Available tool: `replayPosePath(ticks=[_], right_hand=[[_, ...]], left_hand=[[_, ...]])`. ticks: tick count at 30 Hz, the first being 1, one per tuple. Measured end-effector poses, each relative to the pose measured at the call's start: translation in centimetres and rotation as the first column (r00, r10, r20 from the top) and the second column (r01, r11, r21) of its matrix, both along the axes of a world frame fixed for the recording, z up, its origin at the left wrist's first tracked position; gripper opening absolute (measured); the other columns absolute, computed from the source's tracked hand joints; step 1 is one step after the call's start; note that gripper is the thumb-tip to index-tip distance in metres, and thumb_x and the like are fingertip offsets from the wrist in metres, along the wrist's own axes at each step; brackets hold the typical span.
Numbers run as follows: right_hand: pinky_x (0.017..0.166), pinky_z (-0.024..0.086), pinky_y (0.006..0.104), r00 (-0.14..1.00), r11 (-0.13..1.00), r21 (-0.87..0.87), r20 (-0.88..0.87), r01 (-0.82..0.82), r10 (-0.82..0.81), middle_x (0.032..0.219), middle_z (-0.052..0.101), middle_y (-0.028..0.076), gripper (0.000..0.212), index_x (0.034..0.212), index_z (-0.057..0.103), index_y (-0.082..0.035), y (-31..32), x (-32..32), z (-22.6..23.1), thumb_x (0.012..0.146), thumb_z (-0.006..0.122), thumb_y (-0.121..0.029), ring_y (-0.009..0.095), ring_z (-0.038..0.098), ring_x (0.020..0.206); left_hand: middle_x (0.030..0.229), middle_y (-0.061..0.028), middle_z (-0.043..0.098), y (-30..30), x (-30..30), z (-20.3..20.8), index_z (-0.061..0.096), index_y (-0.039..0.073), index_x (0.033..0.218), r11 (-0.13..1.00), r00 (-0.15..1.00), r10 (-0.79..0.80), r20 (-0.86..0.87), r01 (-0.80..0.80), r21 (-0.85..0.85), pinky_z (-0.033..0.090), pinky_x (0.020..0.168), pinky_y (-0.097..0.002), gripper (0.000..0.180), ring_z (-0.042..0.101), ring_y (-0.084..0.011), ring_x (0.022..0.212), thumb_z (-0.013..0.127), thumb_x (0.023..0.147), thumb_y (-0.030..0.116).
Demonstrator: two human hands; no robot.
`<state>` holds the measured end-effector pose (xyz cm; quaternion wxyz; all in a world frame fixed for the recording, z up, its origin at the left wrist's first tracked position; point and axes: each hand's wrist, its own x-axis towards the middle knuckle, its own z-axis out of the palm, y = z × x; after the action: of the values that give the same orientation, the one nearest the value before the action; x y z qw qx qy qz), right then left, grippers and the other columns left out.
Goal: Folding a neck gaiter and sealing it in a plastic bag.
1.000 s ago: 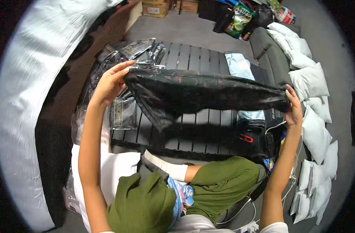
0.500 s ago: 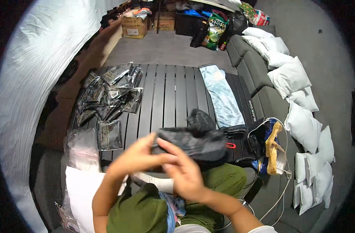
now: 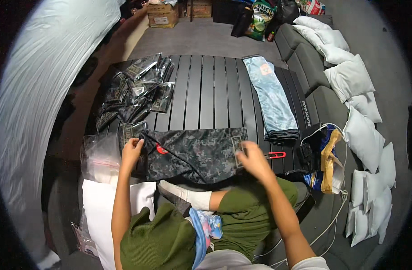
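A dark camouflage cloth (image 3: 201, 150) lies spread across the near side of the slatted table, with a round red spot near its left end and a framed patch near its right end. My left hand (image 3: 132, 153) pinches the cloth's left edge. At the right end, my right hand (image 3: 256, 163) is at the patch, its thumb and fingers apart. Just right of that hand lies a red loop-shaped tool (image 3: 275, 155). Several dark folded packets in clear plastic (image 3: 138, 90) are heaped at the table's far left.
A folded light-blue shiny cloth (image 3: 273, 101) lies on the table's right. Clear plastic bags (image 3: 100, 155) and a white cushion (image 3: 100, 211) are at my left. White pillows (image 3: 350, 78) line the grey sofa (image 3: 321, 101). A blue-and-gold bag (image 3: 330, 159) stands beside white cables. Cardboard boxes (image 3: 163, 17) stand far back.
The bunched dark cloth is now spread flat across the table. My hands, close together before, have moved apart to its two ends. The view has shifted slightly.
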<state>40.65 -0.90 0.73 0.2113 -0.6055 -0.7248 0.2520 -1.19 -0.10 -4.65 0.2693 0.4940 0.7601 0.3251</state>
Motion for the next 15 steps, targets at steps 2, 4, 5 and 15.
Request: replayPosePath(ticks=[2,4,5,15], right_hand=[[0.083,0.043,0.0416,0.987,0.991,-0.03,0.093,0.134,-0.13,0.1,0.054,0.027,0.045,0.104,0.051,0.008,3.2,3.0,-3.0,0.079,0.057,-0.029,0.041,0.053,0.094],[0.077,0.045,0.0411,0.964,0.964,-0.079,0.097,0.255,-0.247,0.092,0.058,0.027,0.044,0.091,0.058,0.006,6.3,4.8,-6.4,0.075,0.06,-0.035,0.039,0.056,0.087],[0.074,0.046,0.0403,0.952,0.953,-0.084,0.123,0.292,-0.281,0.086,0.06,0.025,0.043,0.085,0.06,0.005,7.2,4.3,-6.5,0.074,0.062,-0.036,0.037,0.059,0.082],[0.049,0.035,0.0231,0.906,0.924,-0.356,-0.33,0.141,-0.266,0.057,0.046,-0.005,0.024,0.065,0.053,-0.006,8.7,3.5,-4.3,0.076,0.066,-0.024,0.005,0.041,0.053]], left_hand=[[0.085,-0.019,0.06,0.0,0.8,-0.5,0.056,-0.004,0.097,1.0,0.996,0.001,-0.085,-0.003,-0.017,0.045,0.074,-0.0343,0.044,0.058,-0.0289,0.081,0.063,0.077,0.034],[0.072,-0.0086,0.057,0.2,0.5,-2.1,0.055,-0.001,0.095,0.998,0.977,0.035,-0.21,-0.044,-0.036,0.044,0.062,-0.0296,0.043,0.054,-0.017,0.065,0.066,0.076,0.036],[0.072,-0.0086,0.057,-0.1,0.5,-1.7,0.055,-0.001,0.095,0.998,0.975,0.043,-0.216,-0.053,-0.042,0.044,0.062,-0.0296,0.043,0.054,-0.017,0.065,0.066,0.076,0.036],[0.08,0.0019,0.053,1.2,1.0,0.7,0.054,0.002,0.109,0.988,0.842,0.152,0.518,-0.126,-0.084,0.037,0.064,-0.0193,0.039,0.046,-0.0058,0.071,0.069,0.074,0.014]])
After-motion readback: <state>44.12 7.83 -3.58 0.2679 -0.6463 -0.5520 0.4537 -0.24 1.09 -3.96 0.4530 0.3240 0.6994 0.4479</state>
